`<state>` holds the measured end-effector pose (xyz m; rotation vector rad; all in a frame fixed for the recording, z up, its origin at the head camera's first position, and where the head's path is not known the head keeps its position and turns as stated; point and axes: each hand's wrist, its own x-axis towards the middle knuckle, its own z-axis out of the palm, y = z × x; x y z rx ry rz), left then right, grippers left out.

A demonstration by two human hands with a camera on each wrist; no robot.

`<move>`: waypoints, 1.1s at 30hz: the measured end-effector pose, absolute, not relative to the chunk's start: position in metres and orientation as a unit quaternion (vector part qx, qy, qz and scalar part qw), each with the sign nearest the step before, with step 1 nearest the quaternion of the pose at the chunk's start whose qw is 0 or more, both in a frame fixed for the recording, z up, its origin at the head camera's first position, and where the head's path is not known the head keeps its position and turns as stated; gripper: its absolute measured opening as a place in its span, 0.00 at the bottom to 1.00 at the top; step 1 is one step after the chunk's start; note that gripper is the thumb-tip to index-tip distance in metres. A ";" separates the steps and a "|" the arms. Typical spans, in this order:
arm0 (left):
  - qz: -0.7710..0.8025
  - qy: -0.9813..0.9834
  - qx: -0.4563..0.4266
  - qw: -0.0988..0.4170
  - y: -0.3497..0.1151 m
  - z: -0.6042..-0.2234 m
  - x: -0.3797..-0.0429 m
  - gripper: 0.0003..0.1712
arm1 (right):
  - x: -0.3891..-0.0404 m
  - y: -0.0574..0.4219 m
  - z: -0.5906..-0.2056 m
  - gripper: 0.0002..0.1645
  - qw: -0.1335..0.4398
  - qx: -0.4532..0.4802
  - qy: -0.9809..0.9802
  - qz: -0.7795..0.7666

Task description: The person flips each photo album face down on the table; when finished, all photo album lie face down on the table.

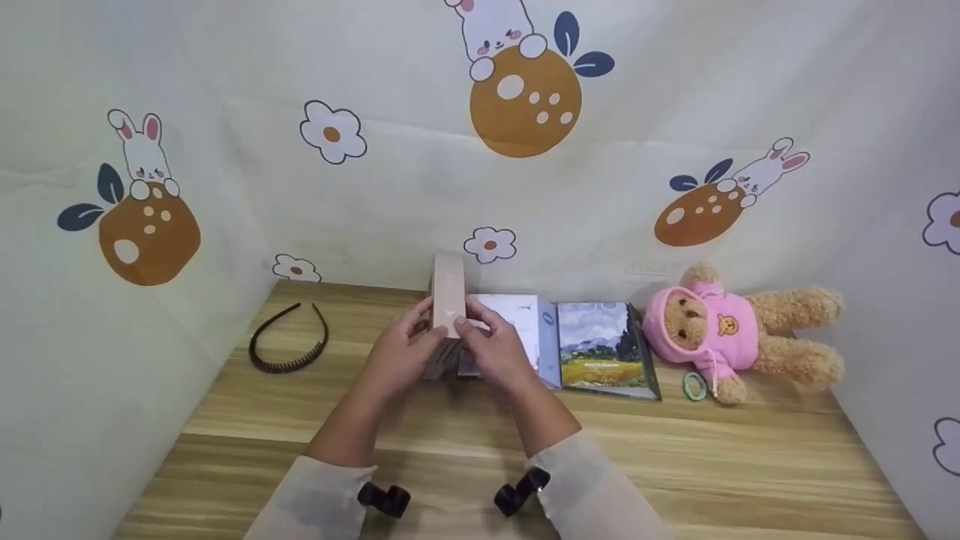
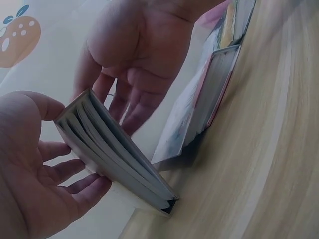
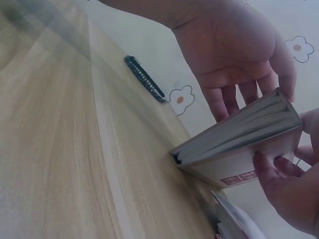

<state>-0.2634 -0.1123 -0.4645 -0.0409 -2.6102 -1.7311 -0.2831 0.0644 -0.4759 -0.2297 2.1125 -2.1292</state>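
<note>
Between my two hands stands a thick hardcover book (image 1: 449, 289), pale beige along the narrow side seen from the head. My left hand (image 1: 401, 349) grips its left side and my right hand (image 1: 491, 349) its right side, both thumbs near the top edge. In the left wrist view, the book's page edges (image 2: 117, 154) show between the covers, slightly fanned, and a lower corner comes close to the table. A reddish printed label (image 3: 239, 178) marks one cover in the right wrist view. Whether the book touches the table I cannot tell.
Right of the held book are a white and blue book (image 1: 549, 345) and a book with a painted landscape cover (image 1: 604, 345). A teddy bear in a pink hoodie (image 1: 739, 322) lies beside a green hair tie (image 1: 695, 386). At left lies a dark toothed headband (image 1: 289, 367). Patterned cloth (image 1: 390, 195) walls the table.
</note>
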 end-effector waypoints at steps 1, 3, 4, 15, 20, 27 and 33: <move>-0.547 -0.837 -0.018 0.009 -0.112 -0.465 -0.263 0.37 | -0.283 0.064 -0.476 0.34 0.055 -0.070 0.702 -0.707; -0.540 -0.841 -0.029 0.020 -0.113 -0.468 -0.263 0.37 | -0.283 0.064 -0.477 0.33 0.037 -0.055 0.696 -0.715; -0.536 -0.843 -0.034 0.025 -0.113 -0.469 -0.263 0.36 | -0.284 0.064 -0.478 0.32 0.031 -0.046 0.692 -0.720; -0.407 -0.912 -0.045 0.032 -0.116 -0.480 -0.267 0.32 | -0.289 0.064 -0.490 0.34 0.071 -0.022 0.725 -0.685; -0.369 -0.928 -0.049 0.006 -0.119 -0.485 -0.269 0.33 | -0.286 0.066 -0.492 0.35 0.120 -0.044 0.741 -0.659; -0.293 -0.955 -0.049 0.004 -0.122 -0.496 -0.272 0.30 | -0.284 0.070 -0.489 0.32 0.130 -0.075 0.765 -0.626; -0.243 -0.968 -0.062 -0.004 -0.119 -0.501 -0.272 0.28 | -0.279 0.087 -0.470 0.29 0.087 -0.096 0.782 -0.609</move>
